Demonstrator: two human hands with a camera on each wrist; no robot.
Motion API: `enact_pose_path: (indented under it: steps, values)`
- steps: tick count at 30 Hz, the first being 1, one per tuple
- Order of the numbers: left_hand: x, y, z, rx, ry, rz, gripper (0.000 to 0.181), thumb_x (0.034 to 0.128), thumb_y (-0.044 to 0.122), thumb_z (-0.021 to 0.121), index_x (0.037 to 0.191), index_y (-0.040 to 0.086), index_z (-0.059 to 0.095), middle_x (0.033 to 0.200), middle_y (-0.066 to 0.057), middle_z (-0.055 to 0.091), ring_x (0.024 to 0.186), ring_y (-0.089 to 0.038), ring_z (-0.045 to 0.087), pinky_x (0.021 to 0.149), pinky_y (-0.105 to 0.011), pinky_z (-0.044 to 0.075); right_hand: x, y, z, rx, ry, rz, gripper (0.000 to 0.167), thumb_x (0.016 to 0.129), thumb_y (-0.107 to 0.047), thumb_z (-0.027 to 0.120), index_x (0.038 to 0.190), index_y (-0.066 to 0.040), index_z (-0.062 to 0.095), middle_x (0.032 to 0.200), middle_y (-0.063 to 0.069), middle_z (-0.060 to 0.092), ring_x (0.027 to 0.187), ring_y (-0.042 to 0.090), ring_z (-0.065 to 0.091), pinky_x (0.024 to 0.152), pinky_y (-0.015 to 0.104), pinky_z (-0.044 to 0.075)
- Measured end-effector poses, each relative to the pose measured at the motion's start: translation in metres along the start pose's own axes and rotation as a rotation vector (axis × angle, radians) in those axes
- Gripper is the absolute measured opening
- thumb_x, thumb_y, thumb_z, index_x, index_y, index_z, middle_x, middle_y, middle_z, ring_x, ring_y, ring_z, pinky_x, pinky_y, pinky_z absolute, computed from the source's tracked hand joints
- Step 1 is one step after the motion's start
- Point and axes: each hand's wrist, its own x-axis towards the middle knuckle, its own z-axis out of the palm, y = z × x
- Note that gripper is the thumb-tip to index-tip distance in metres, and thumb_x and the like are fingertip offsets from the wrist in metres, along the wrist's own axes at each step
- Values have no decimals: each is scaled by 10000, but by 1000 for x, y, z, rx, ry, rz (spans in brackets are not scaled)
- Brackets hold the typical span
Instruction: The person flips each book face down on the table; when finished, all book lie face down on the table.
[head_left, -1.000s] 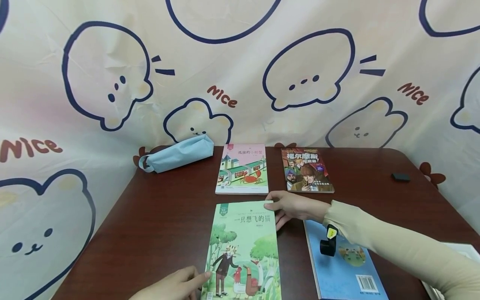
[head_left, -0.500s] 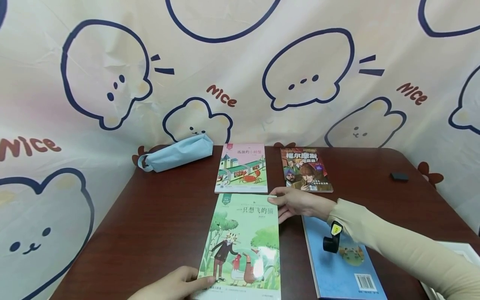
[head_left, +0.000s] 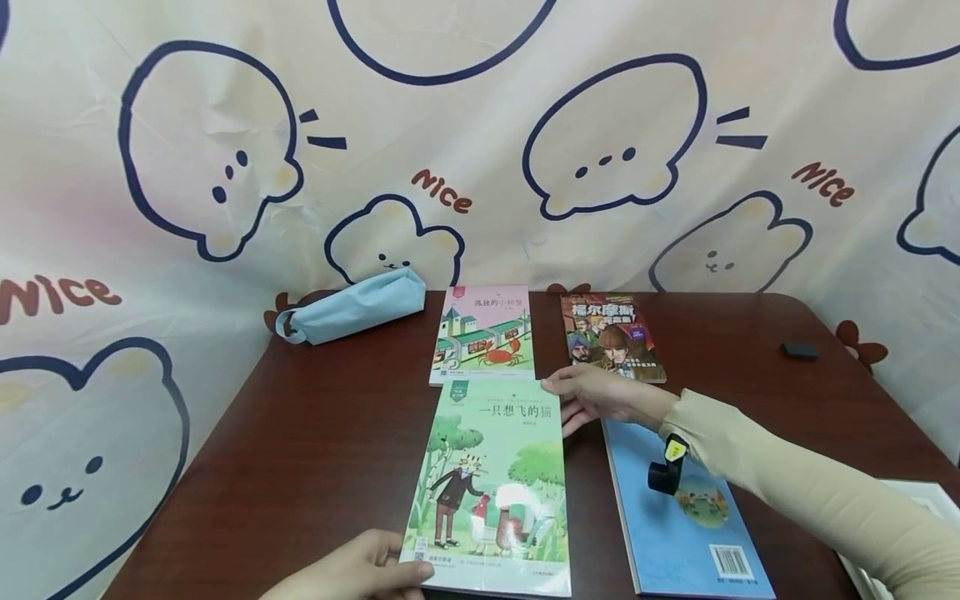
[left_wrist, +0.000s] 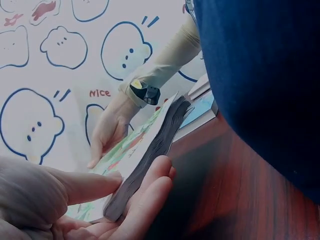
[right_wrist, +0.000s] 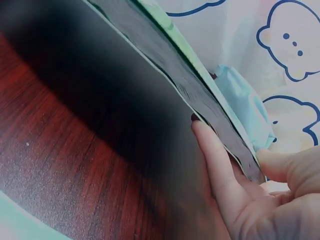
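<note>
A green picture book [head_left: 495, 483] with a cat and birds on its cover lies face up between both hands, lifted above the table in the wrist views. My left hand [head_left: 352, 567] grips its lower left corner, thumb on the cover and fingers beneath, as the left wrist view shows. At the upper right corner my right hand [head_left: 600, 393] pinches the book, thumb on top and fingers under it. The far edge of the green book meets the near edge of a pink book [head_left: 483, 333] with a red crab.
Right of the green book lies a blue book [head_left: 690, 533], back cover up. A detective comic [head_left: 611, 337] is behind it. A light blue pencil case [head_left: 356, 308] sits at the back left, a small black object [head_left: 799, 352] at the far right. A white-edged item [head_left: 922, 496] is partly hidden by the sleeve.
Both hands have carried the green book forward and slightly right, toward the pink book. Its lower edge now shows in the head view. The other books have stayed put.
</note>
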Motion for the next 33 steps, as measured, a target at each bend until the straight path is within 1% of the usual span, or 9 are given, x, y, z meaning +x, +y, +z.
enact_pose_path:
  steps: [4, 9, 11, 17, 21, 24, 28, 31, 33]
  values:
    - [-1, 2, 0, 21, 25, -26, 353, 997, 213, 533, 1141, -101, 607, 817, -3, 722, 621, 12, 597, 559, -112, 453, 0, -3, -1, -11, -10, 0, 477, 1056, -295, 396, 1382, 48, 462, 1083, 128, 718, 885, 252, 730, 809, 429, 572]
    - [-4, 5, -1, 22, 32, -59, 368, 992, 240, 543, 1158, -82, 608, 830, -3, 729, 623, 9, 602, 564, -120, 448, 2, -8, -1, -15, -31, -2, 494, 1052, -329, 400, 1354, 45, 511, 1120, 161, 708, 916, 267, 726, 828, 429, 566]
    - [-5, 5, -1, 9, 23, -50, 370, 991, 236, 545, 1157, -90, 604, 825, 5, 728, 628, 14, 609, 567, -118, 454, 2, -10, -1, -15, -32, 2, 493, 1049, -330, 408, 1336, 54, 525, 1105, 171, 711, 914, 271, 726, 830, 431, 566]
    - [-7, 2, -1, -18, 17, 12, 358, 983, 201, 558, 1145, -117, 589, 802, 18, 727, 648, 16, 635, 580, -113, 479, 1, -10, 2, -23, -43, 21, 459, 1055, -294, 399, 1310, 58, 550, 1097, 196, 708, 928, 297, 722, 816, 445, 566]
    - [-10, 5, -1, -36, 4, 2, 387, 980, 221, 569, 1178, -111, 578, 818, 14, 728, 657, 10, 636, 600, -118, 490, 1, -9, 4, -35, -35, 22, 456, 1056, -292, 398, 1311, 54, 551, 1109, 190, 705, 941, 291, 720, 805, 433, 570]
    - [-12, 9, -2, -57, -20, 2, 415, 976, 220, 578, 1228, -109, 555, 863, -9, 735, 677, -2, 648, 627, -127, 507, 3, -9, 3, -85, 1, -1, 462, 1048, -302, 422, 1307, 57, 550, 1109, 185, 706, 949, 272, 718, 800, 416, 575]
    - [-14, 10, -3, -85, -45, 28, 427, 977, 184, 575, 1276, -117, 521, 914, -46, 738, 697, -17, 663, 637, -131, 518, 4, -12, 3, -193, 90, -26, 485, 1021, -345, 480, 1310, 36, 555, 1063, 154, 713, 931, 232, 711, 778, 386, 584]
    - [-15, 10, -4, -97, -51, 31, 425, 984, 178, 563, 1288, -114, 510, 908, -38, 740, 704, -15, 670, 624, -124, 513, 3, -15, 4, -267, 143, -12, 496, 1003, -379, 508, 1306, 10, 571, 919, 76, 682, 840, 172, 677, 743, 349, 586]
    - [-15, 10, -5, -105, -55, 27, 425, 988, 179, 555, 1296, -108, 503, 895, -25, 741, 704, -12, 673, 614, -118, 507, 2, -17, 4, -296, 162, 6, 475, 996, -385, 517, 1271, -5, 597, 800, 24, 615, 751, 133, 626, 709, 325, 579]
